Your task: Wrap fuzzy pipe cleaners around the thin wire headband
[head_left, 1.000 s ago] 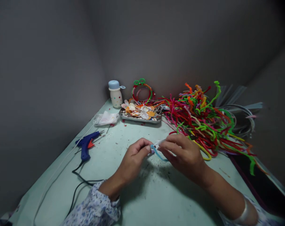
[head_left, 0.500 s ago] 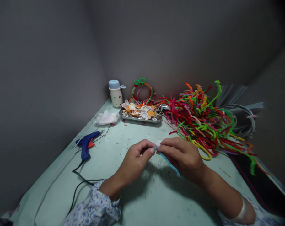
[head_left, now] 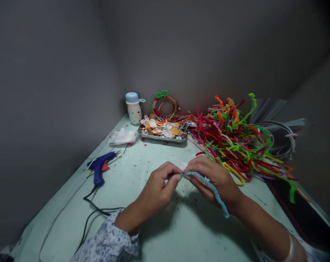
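A light blue pipe cleaner (head_left: 217,194) stretches between my hands over the middle of the table. My left hand (head_left: 157,188) pinches it near one end between thumb and forefinger. Fingertips of my right hand (head_left: 218,179) grip it close beside that pinch. From there its free length curves down to the right in front of my right palm, the tip hanging loose. What lies between the fingertips is partly hidden. Just behind them a small whitish round piece (head_left: 184,166) shows on the table.
A blue glue gun (head_left: 99,169) with its cord lies left, near a plastic bag (head_left: 123,137). At the back stand a dotted bottle (head_left: 134,112), a metal tray (head_left: 162,138) of flower pieces and a ring-shaped headband (head_left: 153,107). A tangled heap of coloured pipe cleaners (head_left: 230,134) spreads right.
The pipe cleaner's free length has swung outward to the right and more of it shows, curving in front of my right hand. Both hands stay nearly in place, still pinching.
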{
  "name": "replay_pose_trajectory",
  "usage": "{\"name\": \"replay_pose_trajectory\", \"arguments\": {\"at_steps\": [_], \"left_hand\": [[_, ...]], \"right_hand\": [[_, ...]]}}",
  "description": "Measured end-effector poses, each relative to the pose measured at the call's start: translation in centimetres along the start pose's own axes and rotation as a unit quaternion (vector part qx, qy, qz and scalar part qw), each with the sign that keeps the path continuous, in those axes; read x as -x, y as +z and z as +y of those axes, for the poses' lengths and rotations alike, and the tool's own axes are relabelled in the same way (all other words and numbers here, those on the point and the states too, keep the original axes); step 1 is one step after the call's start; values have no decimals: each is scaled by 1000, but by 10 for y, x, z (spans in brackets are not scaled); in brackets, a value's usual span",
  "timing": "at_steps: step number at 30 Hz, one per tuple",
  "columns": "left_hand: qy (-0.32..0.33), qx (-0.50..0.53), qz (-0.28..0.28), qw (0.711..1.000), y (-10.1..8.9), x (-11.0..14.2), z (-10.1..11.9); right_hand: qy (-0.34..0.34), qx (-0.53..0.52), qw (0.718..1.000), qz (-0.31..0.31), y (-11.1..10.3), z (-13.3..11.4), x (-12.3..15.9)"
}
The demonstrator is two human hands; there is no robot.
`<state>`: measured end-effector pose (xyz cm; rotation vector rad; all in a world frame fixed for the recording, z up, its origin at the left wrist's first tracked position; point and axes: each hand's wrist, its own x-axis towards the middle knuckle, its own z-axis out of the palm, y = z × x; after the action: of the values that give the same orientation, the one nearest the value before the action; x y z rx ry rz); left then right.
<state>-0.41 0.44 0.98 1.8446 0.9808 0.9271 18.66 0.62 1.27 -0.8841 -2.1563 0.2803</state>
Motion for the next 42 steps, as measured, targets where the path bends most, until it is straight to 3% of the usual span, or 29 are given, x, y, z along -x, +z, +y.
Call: {"name": "replay_pose_trajectory", "arguments": {"at_steps": [7,14,23,27,30,33,36,42], "left_hand": [[25,-30,-8,999,1,3,-3],[18,-48,4,999,4,2,-2],[45,-73,10,996,7,3,-5],[28,-58,18,998,6,3,-5],[0,-37,34,999,6,2,-3],[-24,-16,50,998,5,2,-2],[-40,4,68,997,3,2,-2],[-64,38,100,992,1,1,-4]], "right_hand": [[79,-47,995,-28,-2,-3,-2],[204,-69,976,-35,-3,-11,-7],[263,-81,961,-37,0,-15,-9],[273,-82,958,-23,-3,-13,-8],[249,-62,966,29,-2,-11,-5],[161,-26,983,80,2,-10,-2],[97,-17,993,63,6,-8,1],[65,6,998,-10,6,-2,0]]}}
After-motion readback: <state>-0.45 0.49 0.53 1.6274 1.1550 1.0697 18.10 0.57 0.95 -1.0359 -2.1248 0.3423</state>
